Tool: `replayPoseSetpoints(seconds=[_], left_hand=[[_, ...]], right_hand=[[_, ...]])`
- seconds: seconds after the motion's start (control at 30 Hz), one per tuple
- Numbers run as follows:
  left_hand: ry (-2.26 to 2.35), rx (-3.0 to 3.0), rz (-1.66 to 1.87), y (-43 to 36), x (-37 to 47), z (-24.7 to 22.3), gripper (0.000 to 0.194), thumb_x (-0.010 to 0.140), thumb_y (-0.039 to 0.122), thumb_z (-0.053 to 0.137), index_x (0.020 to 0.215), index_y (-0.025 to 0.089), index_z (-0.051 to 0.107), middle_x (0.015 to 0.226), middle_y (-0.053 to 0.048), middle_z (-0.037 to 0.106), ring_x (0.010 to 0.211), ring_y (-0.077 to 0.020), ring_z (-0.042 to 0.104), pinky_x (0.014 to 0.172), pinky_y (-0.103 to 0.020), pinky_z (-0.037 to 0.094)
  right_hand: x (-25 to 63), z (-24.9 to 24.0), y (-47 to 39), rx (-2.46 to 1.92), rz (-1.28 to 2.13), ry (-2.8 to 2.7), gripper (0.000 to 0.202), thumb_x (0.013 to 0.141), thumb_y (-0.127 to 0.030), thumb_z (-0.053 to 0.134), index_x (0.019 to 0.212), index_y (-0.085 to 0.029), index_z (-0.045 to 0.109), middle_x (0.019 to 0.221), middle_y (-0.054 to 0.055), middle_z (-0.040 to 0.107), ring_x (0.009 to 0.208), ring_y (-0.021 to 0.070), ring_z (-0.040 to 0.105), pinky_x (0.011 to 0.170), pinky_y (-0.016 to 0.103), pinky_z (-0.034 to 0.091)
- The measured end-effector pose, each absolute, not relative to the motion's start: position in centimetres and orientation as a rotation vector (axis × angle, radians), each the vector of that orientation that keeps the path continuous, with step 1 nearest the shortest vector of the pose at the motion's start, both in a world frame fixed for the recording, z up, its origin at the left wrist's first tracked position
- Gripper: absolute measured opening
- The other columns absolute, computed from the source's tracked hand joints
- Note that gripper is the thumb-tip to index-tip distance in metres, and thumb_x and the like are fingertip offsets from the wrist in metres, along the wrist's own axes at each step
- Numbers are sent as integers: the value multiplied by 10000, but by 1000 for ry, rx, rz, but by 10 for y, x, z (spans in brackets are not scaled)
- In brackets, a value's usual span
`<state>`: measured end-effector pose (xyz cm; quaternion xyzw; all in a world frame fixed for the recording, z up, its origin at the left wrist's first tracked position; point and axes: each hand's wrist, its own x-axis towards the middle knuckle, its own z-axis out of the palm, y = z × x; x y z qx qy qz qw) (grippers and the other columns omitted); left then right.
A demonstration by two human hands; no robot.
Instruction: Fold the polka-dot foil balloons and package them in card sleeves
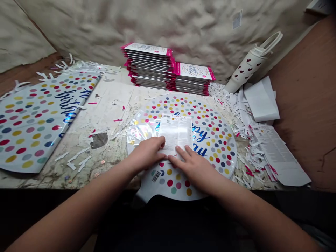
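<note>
A round foil balloon (215, 140), flat and white with coloured dots and blue lettering, lies in front of me, its lower edge overhanging the table. On its middle rests a white printed card (181, 129) with small text and a barcode. At the card's lower left edge, my left hand (148, 150) is closed, fingers curled and thumb pointing inward along the bottom edge. My right hand (193, 164) lies flat on the card's lower right part, fingers spread, thumb close to the left thumb. A barcode sticker (156, 176) shows on the balloon below the left hand.
More dotted foil balloons (31, 129) lie folded at the left. Pink-edged packets (149, 66) form two stacks at the back. A white tumbler (245, 68) with hearts leans at the back right. Printed cards (279, 154) and paper shreds (244, 126) lie at the right.
</note>
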<state>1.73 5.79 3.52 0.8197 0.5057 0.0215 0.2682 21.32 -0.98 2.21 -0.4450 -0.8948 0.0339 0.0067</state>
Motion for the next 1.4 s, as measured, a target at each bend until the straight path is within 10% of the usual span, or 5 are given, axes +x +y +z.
replayPoseSetpoints(seconds=[0.17,0.37,0.77,1.13,1.4], left_hand=[[1452,1979,521,33,0,46,124,766,316,567,733,200,535,634,17,545,562,-135,508,529,-222,359],[995,851,519,-8,18,39,350,819,475,522,847,139,616,799,-73,664,605,-134,617,505,-199,455],[995,346,903,-1,41,31,127,758,115,645,874,153,610,767,-22,662,617,-98,623,537,-180,515],[1019,713,869,-5,28,32,229,747,345,658,688,125,643,656,-25,655,625,-136,604,624,-232,481],[1068,754,968,-2,33,32,268,796,410,573,728,156,524,627,22,575,546,-111,559,526,-217,463]], right_hand=[[205,24,-5,-1280,-336,-2823,431,806,-93,513,1232,-155,519,1189,228,575,769,272,639,523,358,501],[208,38,-11,-1038,-497,-2549,332,849,-75,419,1129,-24,589,1134,200,621,935,290,615,706,420,516],[211,33,-26,-853,-330,-2413,255,856,-68,454,1030,-49,639,1033,152,678,989,225,633,826,345,553],[212,36,-18,-965,461,-2115,366,839,-182,549,1202,-156,505,1051,94,651,960,170,612,836,307,525],[204,44,-11,-942,520,-1910,170,859,-124,472,919,-178,621,833,58,659,794,150,616,711,279,517]])
